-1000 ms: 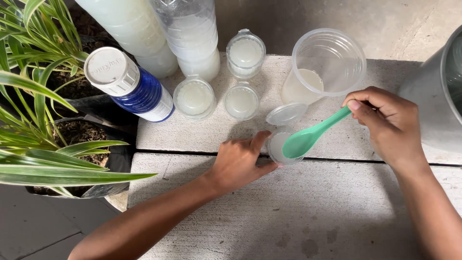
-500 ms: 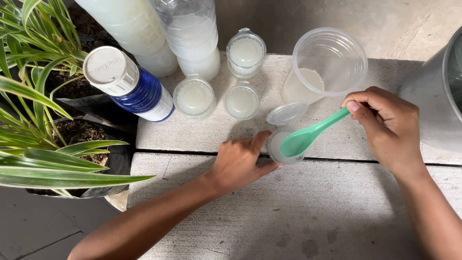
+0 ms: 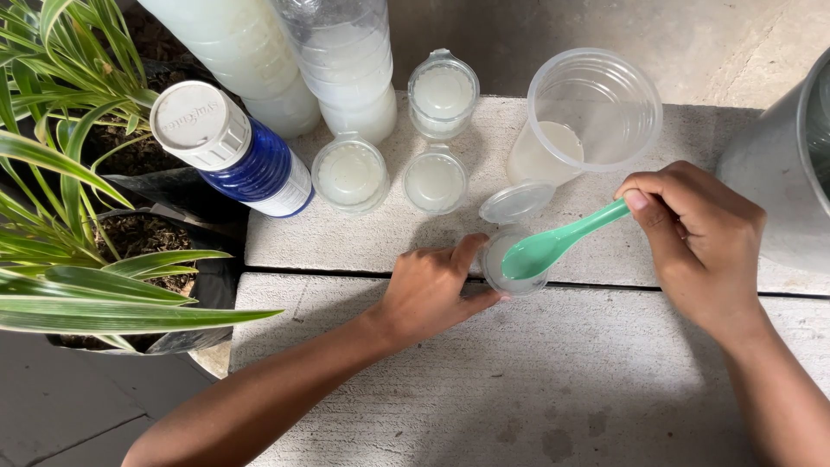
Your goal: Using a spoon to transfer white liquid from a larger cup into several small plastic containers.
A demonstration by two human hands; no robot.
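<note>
While the left hand (image 3: 432, 290) pinches the small cup (image 3: 512, 259) and the right hand (image 3: 692, 242) grips the green spoon (image 3: 553, 246) — a tilt could slop milky liquid onto the surface (image 3: 536, 380).

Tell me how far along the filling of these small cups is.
Done: three lidded small cups hold white liquid. In hand: left hand steadies the open cup while right hand holds the green spoon over it. Left: its lid lies beside it.

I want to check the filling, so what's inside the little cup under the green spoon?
The green spoon's bowl sits over the small clear cup, steadied by the left hand. Whitish liquid shows at the cup's edge; the spoon covers the rest, hiding the level.
</note>
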